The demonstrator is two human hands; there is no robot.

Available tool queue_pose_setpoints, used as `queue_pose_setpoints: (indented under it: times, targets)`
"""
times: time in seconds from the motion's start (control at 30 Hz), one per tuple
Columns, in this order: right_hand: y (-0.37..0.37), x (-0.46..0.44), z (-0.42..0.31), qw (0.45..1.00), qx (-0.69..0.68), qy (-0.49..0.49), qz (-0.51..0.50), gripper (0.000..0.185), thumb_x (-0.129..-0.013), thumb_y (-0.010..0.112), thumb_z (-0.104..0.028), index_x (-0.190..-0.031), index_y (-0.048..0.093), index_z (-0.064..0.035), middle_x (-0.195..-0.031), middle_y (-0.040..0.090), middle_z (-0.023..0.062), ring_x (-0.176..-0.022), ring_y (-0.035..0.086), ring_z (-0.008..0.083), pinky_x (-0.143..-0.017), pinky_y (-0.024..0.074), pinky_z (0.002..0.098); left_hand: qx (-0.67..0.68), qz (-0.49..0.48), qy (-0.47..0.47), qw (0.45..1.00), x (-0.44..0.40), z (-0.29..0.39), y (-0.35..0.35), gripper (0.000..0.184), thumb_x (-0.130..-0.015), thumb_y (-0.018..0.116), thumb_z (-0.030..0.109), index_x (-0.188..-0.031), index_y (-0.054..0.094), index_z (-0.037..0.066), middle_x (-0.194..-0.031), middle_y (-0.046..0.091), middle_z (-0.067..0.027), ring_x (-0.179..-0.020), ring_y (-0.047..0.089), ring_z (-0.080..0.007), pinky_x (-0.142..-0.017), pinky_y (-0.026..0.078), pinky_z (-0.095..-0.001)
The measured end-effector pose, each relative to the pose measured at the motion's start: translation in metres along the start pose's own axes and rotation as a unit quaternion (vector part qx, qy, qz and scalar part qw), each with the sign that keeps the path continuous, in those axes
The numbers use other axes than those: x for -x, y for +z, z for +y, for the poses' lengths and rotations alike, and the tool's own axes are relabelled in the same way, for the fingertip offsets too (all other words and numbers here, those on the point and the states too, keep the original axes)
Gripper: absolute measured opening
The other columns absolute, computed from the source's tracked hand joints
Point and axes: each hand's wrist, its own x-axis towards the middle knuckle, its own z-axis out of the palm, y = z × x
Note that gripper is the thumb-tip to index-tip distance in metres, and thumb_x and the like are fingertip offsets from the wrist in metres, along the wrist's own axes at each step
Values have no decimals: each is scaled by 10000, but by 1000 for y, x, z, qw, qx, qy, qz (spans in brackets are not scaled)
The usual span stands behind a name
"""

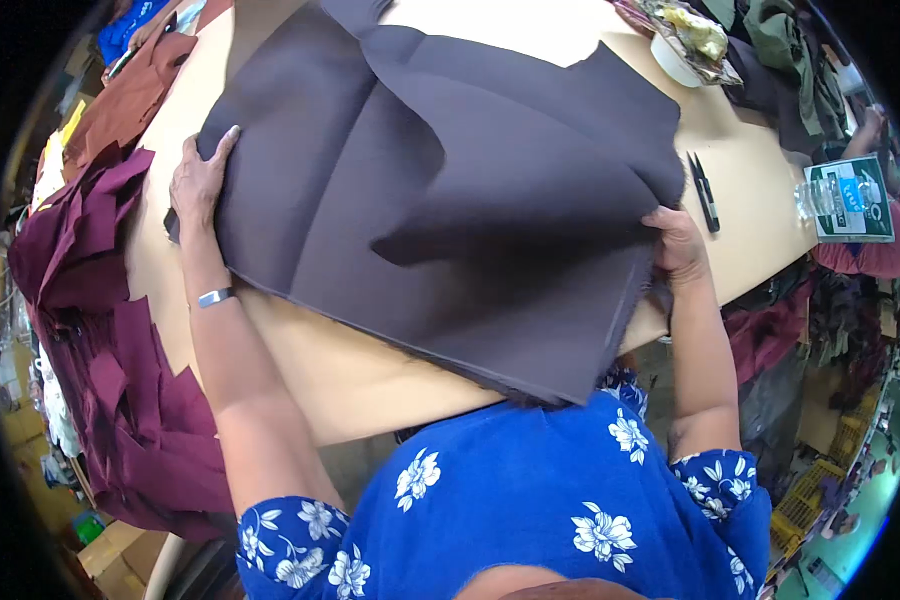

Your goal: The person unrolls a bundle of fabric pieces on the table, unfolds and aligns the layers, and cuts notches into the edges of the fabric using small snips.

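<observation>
A large piece of dark brown fabric (370, 200) lies in front of me, with creases and a raised fold across its middle. My left hand (198, 180) is at its left edge, thumb over the cloth and fingers round the side. At the right edge, my right hand (678, 245) grips the fabric in closed fingers, lifting that side a little. The fabric's near corner hangs over the table's front edge against my shirt. Beyond my right hand lies a slim black tool, which looks like thread snips (704, 192).
The pale table (310, 350) curves around the work. Maroon cloth pieces (150, 420) and rust-brown cloth (130, 100) hang along the left. A white bowl (675, 62) stands at the back right. A plastic bottle (832, 198) lies by a green-and-white box (875, 225) on the right.
</observation>
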Motion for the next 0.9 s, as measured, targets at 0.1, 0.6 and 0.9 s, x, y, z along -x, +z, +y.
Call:
queue_pose_setpoints:
  times: [0.1, 0.6, 0.9]
  targets:
    - [8, 2, 1, 997, -57, -45, -22, 425, -737, 517, -81, -1139, 490, 57, -1105, 562, 141, -984, 553, 241, -898, 413, 363, 36, -13, -2, 999, 3, -3, -3, 861, -670, 498, 710, -1219, 443, 49, -1078, 553, -252, -1048, 514, -372, -904, 381, -421]
    - [10, 14, -3, 997, -50, -41, 28, 398, -712, 545, -35, -1101, 507, 37, -1012, 587, 120, -892, 579, 234, -814, 467, 352, 35, -25, 14, 999, 13, 4, -1, 845, -688, 486, 702, -1217, 434, 46, -1082, 550, -248, -1038, 518, -375, -887, 392, -426]
    - [37, 8, -16, 994, -104, 24, 23, 483, -689, 602, -243, -1073, 523, 38, -967, 600, 153, -836, 606, 249, -771, 503, 343, 52, -30, 27, 998, 7, -1, 10, 781, -713, 501, 665, -1168, 456, 32, -1031, 571, -248, -999, 536, -380, -864, 406, -424]
